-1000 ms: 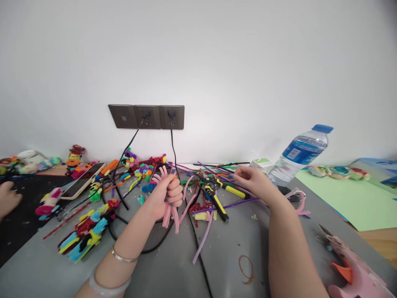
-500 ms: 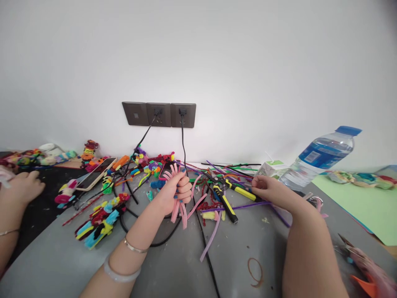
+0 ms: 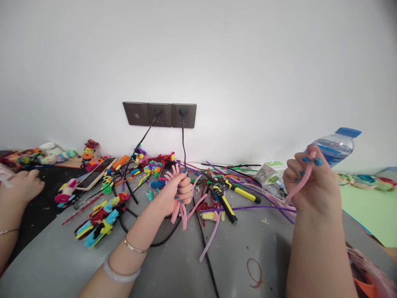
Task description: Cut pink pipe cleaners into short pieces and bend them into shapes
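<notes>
My left hand (image 3: 175,192) is closed in a fist around a bunch of folded pink pipe cleaners (image 3: 179,211), held upright just above the grey table (image 3: 173,265). My right hand (image 3: 310,182) is raised at the right and pinches a single pink pipe cleaner (image 3: 297,186) that trails down toward the table. Between the hands lie yellow-and-black pliers (image 3: 225,203) among loose purple, green and red pipe cleaners (image 3: 245,205).
Black cables (image 3: 182,145) run from wall sockets (image 3: 159,114) down across the table. A water bottle (image 3: 336,147) and small green carton (image 3: 269,171) stand at the right. A phone (image 3: 93,174) and colourful craft pieces (image 3: 99,221) lie left. Another person's hand (image 3: 21,186) rests far left.
My right hand has lifted off the table from beside the pliers, bringing a pink pipe cleaner up with it. My left hand has kept its grip in place.
</notes>
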A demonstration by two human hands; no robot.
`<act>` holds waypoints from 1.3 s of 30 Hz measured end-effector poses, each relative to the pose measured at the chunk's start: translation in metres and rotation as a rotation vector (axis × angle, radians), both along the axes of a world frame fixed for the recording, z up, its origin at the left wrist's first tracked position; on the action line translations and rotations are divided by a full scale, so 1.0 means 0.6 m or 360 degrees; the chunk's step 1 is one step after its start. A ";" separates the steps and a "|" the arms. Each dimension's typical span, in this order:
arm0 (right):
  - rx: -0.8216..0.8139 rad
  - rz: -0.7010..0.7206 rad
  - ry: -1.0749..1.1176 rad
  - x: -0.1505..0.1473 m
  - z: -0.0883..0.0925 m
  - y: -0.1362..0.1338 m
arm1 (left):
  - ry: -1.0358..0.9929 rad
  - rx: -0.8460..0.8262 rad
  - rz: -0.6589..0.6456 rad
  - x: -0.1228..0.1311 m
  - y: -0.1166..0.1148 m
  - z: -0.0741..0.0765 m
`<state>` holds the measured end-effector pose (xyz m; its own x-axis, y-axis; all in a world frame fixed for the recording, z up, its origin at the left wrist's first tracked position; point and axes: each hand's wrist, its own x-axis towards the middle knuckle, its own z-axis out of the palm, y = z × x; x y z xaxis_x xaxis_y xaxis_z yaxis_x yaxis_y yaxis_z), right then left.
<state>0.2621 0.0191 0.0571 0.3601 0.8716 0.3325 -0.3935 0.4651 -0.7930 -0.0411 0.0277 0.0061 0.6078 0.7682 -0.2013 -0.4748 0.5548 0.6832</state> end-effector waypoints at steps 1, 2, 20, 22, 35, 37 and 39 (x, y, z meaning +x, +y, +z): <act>0.0014 0.0034 0.0058 0.000 0.000 0.002 | -0.0008 0.0006 -0.0008 0.000 0.000 0.000; 0.0029 0.0052 0.0117 -0.002 -0.002 0.004 | -0.0015 0.0009 -0.0014 0.000 0.000 -0.001; -0.0136 0.0094 -0.0110 -0.095 -0.059 0.041 | 0.0047 0.0273 -0.0128 0.008 -0.011 -0.001; -0.0154 0.0085 -0.0096 -0.097 -0.063 0.043 | -0.0001 0.0265 -0.0129 0.008 -0.011 0.000; -0.0125 -0.0152 -0.0102 -0.089 -0.071 0.053 | 0.0120 0.0306 0.0162 0.005 -0.010 0.005; -0.0120 -0.0139 -0.0136 -0.090 -0.073 0.054 | 0.0194 0.0287 0.0151 0.008 -0.012 0.003; -0.0123 -0.0140 -0.0148 -0.091 -0.074 0.053 | 0.0294 0.0290 0.0110 0.011 -0.014 0.002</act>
